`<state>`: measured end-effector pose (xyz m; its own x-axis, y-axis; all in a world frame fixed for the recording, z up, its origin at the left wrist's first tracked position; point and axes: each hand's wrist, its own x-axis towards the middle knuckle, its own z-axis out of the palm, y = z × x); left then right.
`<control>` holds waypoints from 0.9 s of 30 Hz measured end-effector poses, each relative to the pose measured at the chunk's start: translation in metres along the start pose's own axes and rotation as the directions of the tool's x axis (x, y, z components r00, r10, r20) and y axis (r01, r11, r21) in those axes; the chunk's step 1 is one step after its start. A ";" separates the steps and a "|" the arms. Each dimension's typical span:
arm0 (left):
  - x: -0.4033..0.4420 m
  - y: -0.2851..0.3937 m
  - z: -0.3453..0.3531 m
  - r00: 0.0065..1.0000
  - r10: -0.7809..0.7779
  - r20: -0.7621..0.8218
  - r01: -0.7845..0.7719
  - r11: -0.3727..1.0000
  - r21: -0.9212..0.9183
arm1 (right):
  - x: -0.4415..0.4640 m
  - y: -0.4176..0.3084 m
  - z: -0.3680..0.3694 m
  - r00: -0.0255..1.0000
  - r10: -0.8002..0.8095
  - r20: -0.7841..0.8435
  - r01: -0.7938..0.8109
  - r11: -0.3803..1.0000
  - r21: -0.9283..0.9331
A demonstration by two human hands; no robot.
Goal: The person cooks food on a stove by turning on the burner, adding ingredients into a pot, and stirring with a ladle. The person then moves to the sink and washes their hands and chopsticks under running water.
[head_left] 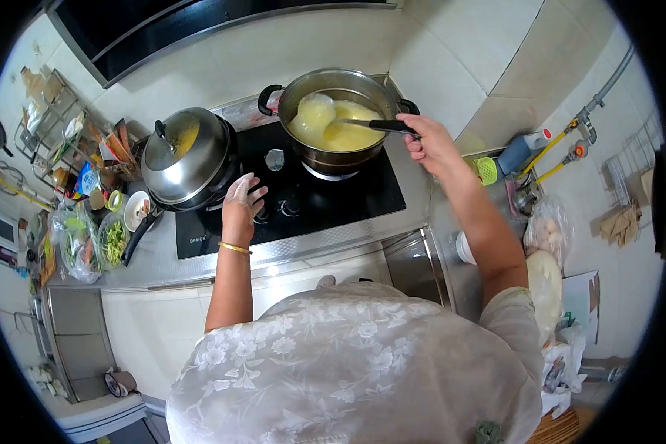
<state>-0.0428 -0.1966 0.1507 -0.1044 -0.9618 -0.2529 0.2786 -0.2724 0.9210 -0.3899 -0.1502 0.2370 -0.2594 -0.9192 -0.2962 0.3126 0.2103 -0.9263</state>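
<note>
My right hand [431, 143] is closed around the black handle of a cooking utensil [386, 126]. The utensil's head is down in the pot and cannot be made out. Yellow, frothy-looking food [348, 133] fills part of the deep metal pot [340, 157], bulging into a pale rounded mound at its left side. The pot stands uncovered on the right burner. My left hand [243, 203], with a whitish coating on its fingers, is open with fingers spread above the front of the black stove [296, 231]. It holds nothing and is close to the control knobs [288, 208].
A wok with a domed metal lid [179, 166] sits on the left burner, its handle [139, 238] pointing towards me. Left of it are bagged green vegetables [113, 240] and a small white bowl [136, 210]. A yellow-green basket [485, 171] and a bag of eggs [547, 228] stand on the right.
</note>
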 end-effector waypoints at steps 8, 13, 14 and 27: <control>0.002 -0.004 0.000 1.000 -0.011 0.020 0.011 1.000 -0.010 | -0.040 -0.041 -0.010 0.951 -0.309 0.003 0.305 0.937 -0.170; 0.004 -0.005 0.007 0.999 -0.021 0.046 0.022 1.000 -0.016 | -0.042 -0.039 -0.013 0.830 -0.556 0.044 0.471 0.657 -0.588; 0.004 -0.005 0.008 0.999 -0.024 0.049 0.024 1.000 -0.016 | -0.034 -0.033 -0.016 0.743 -0.657 0.122 0.555 0.505 -0.661; 0.008 -0.010 -0.002 0.998 -0.036 0.045 0.036 0.999 -0.009 | 0.050 0.034 0.017 0.771 -0.611 0.179 0.456 0.332 -0.826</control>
<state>-0.0440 -0.2013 0.1393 -0.1575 -0.9493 -0.2720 0.2835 -0.3073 0.9084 -0.3763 -0.1944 0.1943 -0.2271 -0.8967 0.3799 -0.7689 -0.0744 -0.6351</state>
